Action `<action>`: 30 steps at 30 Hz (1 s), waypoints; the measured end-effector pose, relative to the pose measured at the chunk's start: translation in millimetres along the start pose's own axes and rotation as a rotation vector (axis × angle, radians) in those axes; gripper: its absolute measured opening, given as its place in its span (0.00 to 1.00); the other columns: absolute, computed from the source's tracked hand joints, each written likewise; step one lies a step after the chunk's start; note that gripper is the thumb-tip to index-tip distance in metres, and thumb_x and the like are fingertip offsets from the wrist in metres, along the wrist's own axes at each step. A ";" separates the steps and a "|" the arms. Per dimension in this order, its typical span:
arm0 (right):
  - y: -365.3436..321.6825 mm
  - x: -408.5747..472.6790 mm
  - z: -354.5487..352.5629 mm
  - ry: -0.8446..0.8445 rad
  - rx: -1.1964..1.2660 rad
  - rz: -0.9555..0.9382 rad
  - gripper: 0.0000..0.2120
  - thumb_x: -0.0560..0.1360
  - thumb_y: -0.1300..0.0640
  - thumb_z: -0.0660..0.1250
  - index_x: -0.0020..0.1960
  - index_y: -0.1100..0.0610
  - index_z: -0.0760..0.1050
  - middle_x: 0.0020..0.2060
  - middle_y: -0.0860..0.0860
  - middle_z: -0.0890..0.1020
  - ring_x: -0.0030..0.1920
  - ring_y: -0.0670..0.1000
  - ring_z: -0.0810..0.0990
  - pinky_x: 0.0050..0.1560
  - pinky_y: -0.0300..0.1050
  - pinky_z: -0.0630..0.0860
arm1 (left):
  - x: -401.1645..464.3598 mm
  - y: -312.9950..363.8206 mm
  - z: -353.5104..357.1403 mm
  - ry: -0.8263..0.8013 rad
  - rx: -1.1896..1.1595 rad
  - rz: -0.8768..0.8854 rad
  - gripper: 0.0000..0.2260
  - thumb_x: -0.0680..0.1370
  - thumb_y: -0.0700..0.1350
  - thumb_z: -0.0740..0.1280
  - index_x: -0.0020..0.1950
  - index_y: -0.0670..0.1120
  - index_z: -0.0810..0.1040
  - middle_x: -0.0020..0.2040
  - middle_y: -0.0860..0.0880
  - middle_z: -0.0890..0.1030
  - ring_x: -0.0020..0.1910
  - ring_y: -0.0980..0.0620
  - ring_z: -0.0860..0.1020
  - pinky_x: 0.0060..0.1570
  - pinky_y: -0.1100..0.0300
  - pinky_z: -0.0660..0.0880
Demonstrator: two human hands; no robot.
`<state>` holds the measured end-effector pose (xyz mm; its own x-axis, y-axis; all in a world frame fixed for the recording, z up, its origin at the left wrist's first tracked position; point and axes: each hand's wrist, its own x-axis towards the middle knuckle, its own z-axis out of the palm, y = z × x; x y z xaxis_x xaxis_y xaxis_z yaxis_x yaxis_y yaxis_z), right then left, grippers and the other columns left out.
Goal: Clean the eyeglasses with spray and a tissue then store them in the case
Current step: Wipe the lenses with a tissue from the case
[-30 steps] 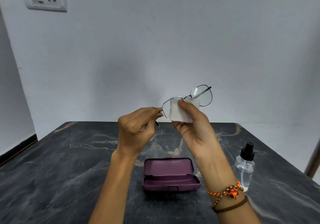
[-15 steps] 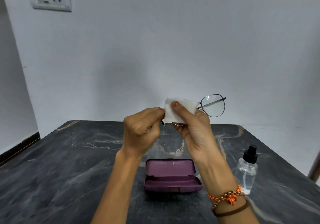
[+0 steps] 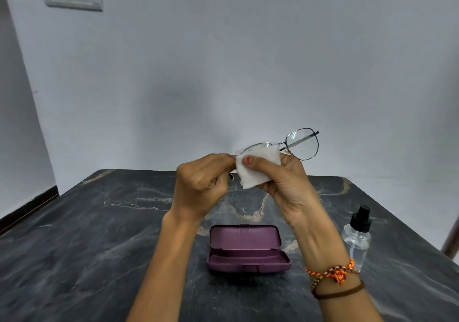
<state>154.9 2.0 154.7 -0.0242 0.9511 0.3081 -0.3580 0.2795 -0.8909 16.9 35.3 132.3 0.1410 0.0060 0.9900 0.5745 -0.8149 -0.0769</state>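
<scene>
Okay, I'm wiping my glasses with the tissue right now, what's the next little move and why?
Probably slide the tissue across to the other lens. Your right hand pinches it over one lens while the left hand grips the eyeglasses at the end; the far lens sits bare.

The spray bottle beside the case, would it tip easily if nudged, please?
Probably: the spray bottle stands tall and narrow on the table. It looks nearly empty, so likely light. Its round body might roll once down.
</scene>
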 end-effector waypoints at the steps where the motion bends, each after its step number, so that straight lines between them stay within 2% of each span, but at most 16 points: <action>1: -0.1 0.2 -0.5 0.002 -0.009 0.008 0.09 0.57 0.62 0.72 0.38 0.60 0.81 0.31 0.51 0.85 0.33 0.46 0.84 0.32 0.37 0.79 | 0.1 -0.1 -0.1 0.007 0.000 -0.004 0.07 0.68 0.28 0.66 0.35 0.35 0.82 0.31 0.44 0.83 0.37 0.52 0.77 0.33 0.67 0.73; 4: 2.3 1.9 2.6 0.029 0.048 0.024 0.04 0.63 0.66 0.71 0.36 0.59 0.80 0.29 0.50 0.84 0.32 0.46 0.83 0.33 0.37 0.80 | 0.9 -1.3 -0.8 0.032 0.009 -0.021 0.05 0.68 0.29 0.67 0.36 0.34 0.82 0.33 0.43 0.83 0.36 0.54 0.80 0.38 0.69 0.73; 7: 4.9 2.3 8.0 0.056 0.148 0.037 0.10 0.57 0.63 0.72 0.38 0.58 0.78 0.29 0.49 0.84 0.32 0.45 0.83 0.33 0.37 0.80 | 0.9 -3.0 -2.9 0.051 0.012 -0.041 0.03 0.68 0.29 0.69 0.36 0.34 0.82 0.33 0.43 0.84 0.32 0.51 0.81 0.34 0.67 0.74; 9: 6.1 3.3 9.9 0.075 0.224 0.029 0.11 0.56 0.62 0.71 0.39 0.59 0.77 0.29 0.48 0.84 0.32 0.45 0.83 0.32 0.36 0.79 | 1.4 -3.5 -4.4 0.059 -0.003 -0.046 0.03 0.67 0.29 0.71 0.36 0.34 0.82 0.33 0.43 0.84 0.32 0.51 0.81 0.31 0.65 0.75; 12: 5.7 4.4 12.5 0.122 0.356 0.012 0.03 0.65 0.63 0.69 0.37 0.57 0.76 0.28 0.47 0.83 0.30 0.43 0.82 0.29 0.34 0.77 | 3.4 -2.2 -4.9 0.061 -0.017 -0.039 0.03 0.64 0.29 0.73 0.36 0.34 0.82 0.33 0.43 0.83 0.31 0.51 0.81 0.31 0.65 0.75; 14: 5.8 4.3 14.3 0.154 0.397 0.006 0.05 0.71 0.64 0.66 0.37 0.57 0.77 0.27 0.47 0.82 0.29 0.43 0.81 0.27 0.33 0.75 | 4.4 -1.5 -4.9 0.065 -0.026 -0.042 0.03 0.64 0.29 0.73 0.36 0.34 0.82 0.32 0.43 0.83 0.31 0.51 0.81 0.30 0.64 0.75; 18: 6.9 2.9 17.1 0.171 0.426 -0.004 0.04 0.73 0.61 0.65 0.40 0.59 0.76 0.29 0.49 0.83 0.29 0.43 0.81 0.27 0.34 0.75 | 3.9 -0.6 -3.5 0.066 -0.032 -0.057 0.03 0.64 0.28 0.72 0.35 0.34 0.82 0.32 0.43 0.83 0.31 0.52 0.80 0.34 0.67 0.74; 22: 6.9 3.0 15.3 0.182 0.367 -0.043 0.03 0.72 0.61 0.66 0.41 0.58 0.77 0.32 0.49 0.83 0.32 0.43 0.81 0.30 0.34 0.77 | 4.4 1.0 -3.0 0.056 -0.030 -0.040 0.04 0.64 0.28 0.72 0.36 0.34 0.82 0.32 0.43 0.83 0.37 0.54 0.78 0.36 0.70 0.72; 28: 5.0 -1.4 10.1 0.127 0.157 -0.122 0.06 0.64 0.63 0.70 0.29 0.56 0.81 0.27 0.48 0.83 0.31 0.44 0.82 0.31 0.34 0.77 | 2.4 3.9 -0.5 0.015 -0.019 -0.024 0.07 0.63 0.25 0.70 0.35 0.35 0.82 0.31 0.44 0.83 0.30 0.51 0.81 0.29 0.63 0.74; 30: 4.9 -2.2 7.5 0.080 0.102 -0.123 0.03 0.60 0.62 0.72 0.29 0.55 0.82 0.27 0.49 0.84 0.31 0.45 0.83 0.31 0.36 0.78 | 1.9 2.3 -1.4 0.015 -0.004 -0.037 0.08 0.64 0.24 0.69 0.34 0.36 0.82 0.31 0.45 0.83 0.30 0.52 0.80 0.28 0.63 0.73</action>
<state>146.3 0.3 152.1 0.0986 0.9191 0.3814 -0.4467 0.3834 -0.8083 17.4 32.7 134.2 0.1075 0.0273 0.9938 0.5757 -0.8167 -0.0399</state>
